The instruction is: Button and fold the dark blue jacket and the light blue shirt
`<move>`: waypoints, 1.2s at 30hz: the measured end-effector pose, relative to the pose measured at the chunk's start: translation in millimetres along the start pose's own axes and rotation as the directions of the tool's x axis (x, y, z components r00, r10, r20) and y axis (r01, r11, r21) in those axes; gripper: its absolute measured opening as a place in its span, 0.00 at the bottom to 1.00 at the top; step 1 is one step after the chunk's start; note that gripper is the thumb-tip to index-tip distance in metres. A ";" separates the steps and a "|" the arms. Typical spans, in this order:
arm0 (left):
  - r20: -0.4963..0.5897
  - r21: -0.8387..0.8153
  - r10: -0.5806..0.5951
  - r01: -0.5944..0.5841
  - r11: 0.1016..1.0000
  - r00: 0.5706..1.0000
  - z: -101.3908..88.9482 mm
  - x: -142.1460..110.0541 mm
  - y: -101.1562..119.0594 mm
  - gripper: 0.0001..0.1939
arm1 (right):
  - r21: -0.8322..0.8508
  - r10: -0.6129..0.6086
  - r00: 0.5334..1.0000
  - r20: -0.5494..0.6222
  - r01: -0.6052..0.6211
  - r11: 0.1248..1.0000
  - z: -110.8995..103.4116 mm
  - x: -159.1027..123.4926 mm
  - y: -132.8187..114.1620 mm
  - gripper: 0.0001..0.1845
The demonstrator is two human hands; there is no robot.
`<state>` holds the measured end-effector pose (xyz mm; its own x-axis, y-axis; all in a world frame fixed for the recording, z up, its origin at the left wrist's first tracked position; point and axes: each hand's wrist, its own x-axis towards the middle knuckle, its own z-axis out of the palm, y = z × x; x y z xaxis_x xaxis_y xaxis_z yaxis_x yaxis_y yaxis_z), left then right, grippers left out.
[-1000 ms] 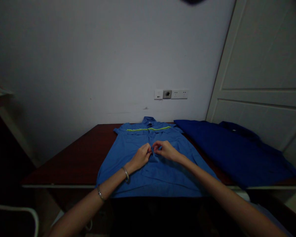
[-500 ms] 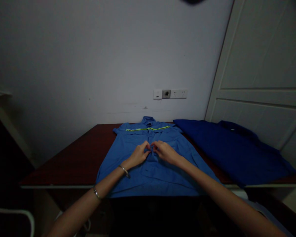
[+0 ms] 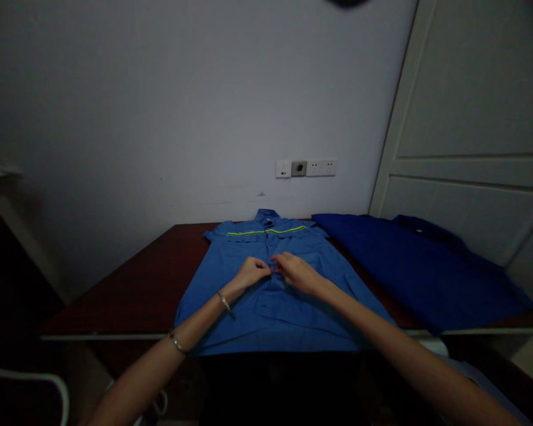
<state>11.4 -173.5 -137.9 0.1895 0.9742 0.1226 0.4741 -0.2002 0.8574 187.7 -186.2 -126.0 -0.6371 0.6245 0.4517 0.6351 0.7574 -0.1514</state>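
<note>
Blue shirt (image 3: 231,287) is lying front up on the table (image 3: 137,284), running from its far side over its near edge. At the table's middle, your left hand (image 3: 251,273) and right hand (image 3: 296,273) are pinching the shirt's front; can't tell exactly which bit. Dark blue garment (image 3: 408,272) is covering the table's right.

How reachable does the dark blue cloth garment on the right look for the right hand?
Probably yes: the right hand is at the lighter blue, yellow-striped cloth shirt, but the dark blue cloth garment lies uncovered alongside, with nothing visible blocking the way across.
</note>
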 end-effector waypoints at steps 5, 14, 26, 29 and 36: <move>0.007 -0.002 0.044 -0.044 0.999 0.999 -2.5 -2.0 -2.5 0.08 | 0.184 -0.008 0.999 -0.053 0.018 0.983 -0.3 1.1 3.7 0.17; 0.024 0.173 0.210 -0.211 0.962 0.977 -5.1 1.1 -9.0 0.10 | 0.433 0.140 0.987 -0.085 -0.090 0.897 6.9 7.0 7.8 0.14; -0.189 0.582 0.403 -0.228 0.781 0.896 4.0 -16.7 7.9 0.16 | 0.358 0.148 0.980 -0.130 -0.093 0.929 11.8 15.5 10.8 0.16; -0.119 0.588 0.398 -0.259 0.766 0.909 7.2 -12.7 3.0 0.13 | 0.279 0.081 0.985 -0.150 -0.036 0.959 12.0 13.8 8.3 0.17; -0.034 0.558 0.374 -0.294 0.777 0.927 2.9 -3.1 -5.1 0.08 | 0.201 0.000 0.991 -0.131 0.026 0.979 7.0 9.5 11.0 0.09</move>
<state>10.9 -175.8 -144.2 0.3241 0.8313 0.4516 0.7919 -0.4995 0.3512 185.6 -170.6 -129.5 -0.5745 0.5943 0.5628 0.5173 0.7965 -0.3130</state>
